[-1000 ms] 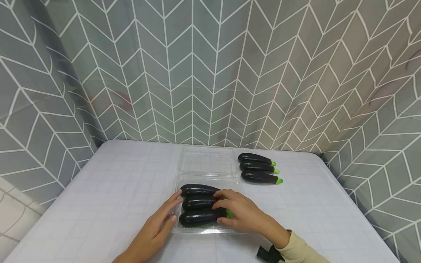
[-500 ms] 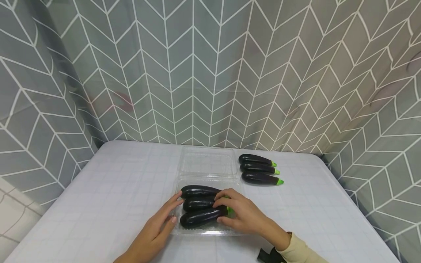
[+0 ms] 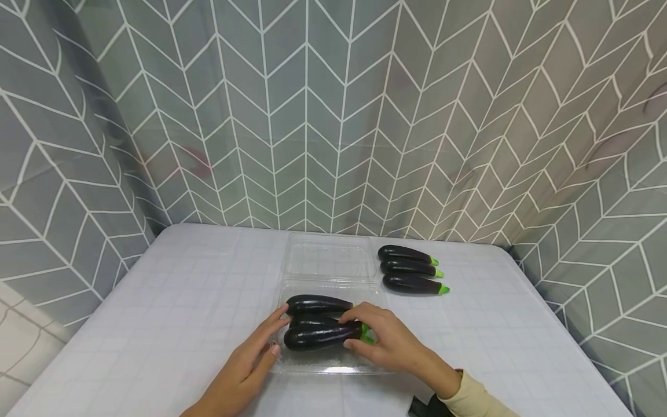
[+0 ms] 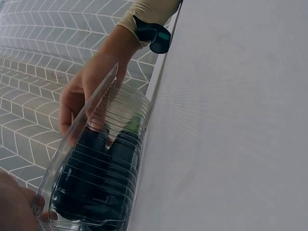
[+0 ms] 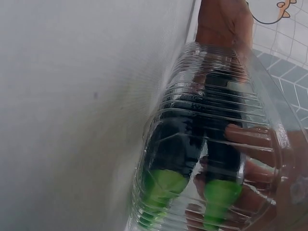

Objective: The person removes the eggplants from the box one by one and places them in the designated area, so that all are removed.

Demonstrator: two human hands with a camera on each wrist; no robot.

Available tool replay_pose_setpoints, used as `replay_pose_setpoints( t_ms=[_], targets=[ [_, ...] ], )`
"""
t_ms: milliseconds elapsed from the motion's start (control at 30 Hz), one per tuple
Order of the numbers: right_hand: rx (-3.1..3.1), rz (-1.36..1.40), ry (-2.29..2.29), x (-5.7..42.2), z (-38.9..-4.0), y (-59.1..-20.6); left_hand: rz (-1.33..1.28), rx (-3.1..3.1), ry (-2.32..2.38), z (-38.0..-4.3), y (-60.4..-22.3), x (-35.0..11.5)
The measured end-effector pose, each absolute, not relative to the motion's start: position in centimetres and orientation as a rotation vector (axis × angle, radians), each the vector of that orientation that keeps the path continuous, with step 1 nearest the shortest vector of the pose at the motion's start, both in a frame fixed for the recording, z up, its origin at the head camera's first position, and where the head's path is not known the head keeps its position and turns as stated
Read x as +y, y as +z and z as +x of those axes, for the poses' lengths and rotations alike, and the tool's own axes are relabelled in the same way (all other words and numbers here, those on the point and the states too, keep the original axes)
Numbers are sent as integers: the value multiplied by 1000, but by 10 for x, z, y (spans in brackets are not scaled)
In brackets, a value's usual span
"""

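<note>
A clear plastic clamshell box [image 3: 297, 364] lies unfolded on the table with three dark eggplants in its base. My right hand [image 3: 388, 341] grips the nearest eggplant [image 3: 318, 337] close to its green stem, thumb on the near side. That eggplant leans up against the middle eggplant [image 3: 307, 320], partly covering it. The far eggplant [image 3: 318, 304] lies behind them. My left hand [image 3: 245, 362], fingers extended, rests at the box's left edge, fingertips by the blunt ends. Through the box wall, the left wrist view shows two dark eggplants [image 4: 82, 178] side by side.
Three more eggplants [image 3: 411, 284] lie in a row on the table at the back right, beside the lid [image 3: 330, 258]. A white cloth covers the table [image 3: 182, 307]. Patterned curtains [image 3: 323, 116] close in the back and sides.
My right hand has lifted the nearest eggplant and moved it away from me, onto the middle one. The left hand stays in place.
</note>
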State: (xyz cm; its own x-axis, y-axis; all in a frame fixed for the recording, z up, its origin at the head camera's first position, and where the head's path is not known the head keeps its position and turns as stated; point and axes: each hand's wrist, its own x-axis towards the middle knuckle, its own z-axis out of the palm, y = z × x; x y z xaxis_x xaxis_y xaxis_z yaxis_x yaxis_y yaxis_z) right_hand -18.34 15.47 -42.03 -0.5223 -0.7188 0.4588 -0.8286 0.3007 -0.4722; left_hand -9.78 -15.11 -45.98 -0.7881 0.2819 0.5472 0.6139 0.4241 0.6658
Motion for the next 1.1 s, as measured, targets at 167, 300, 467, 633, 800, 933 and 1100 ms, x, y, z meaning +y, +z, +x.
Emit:
replay_pose_setpoints(
  t_ms=[167, 300, 467, 633, 800, 933, 1100],
  targets=[
    [-2400, 1441, 1042, 155, -184, -421, -770, -2327, -1299, -98, -459, -151],
    [-2387, 1446, 1047, 155, -184, -422, -764, -2332, -1300, -97, -459, -151],
    [-2362, 1452, 1072, 155, -186, -422, -759, -2341, -1298, -97, -459, -151],
    [-2337, 1456, 1131, 155, -186, -421, -747, -2359, -1298, -96, -459, -151],
    [-2314, 1450, 1154, 156, -185, -418, -746, -2362, -1296, -97, -458, -151],
    [-2317, 1430, 1167, 157, -184, -415, -745, -2363, -1294, -98, -458, -150],
    [-2320, 1410, 1179, 159, -183, -410, -748, -2356, -1291, -98, -459, -151]
  ],
)
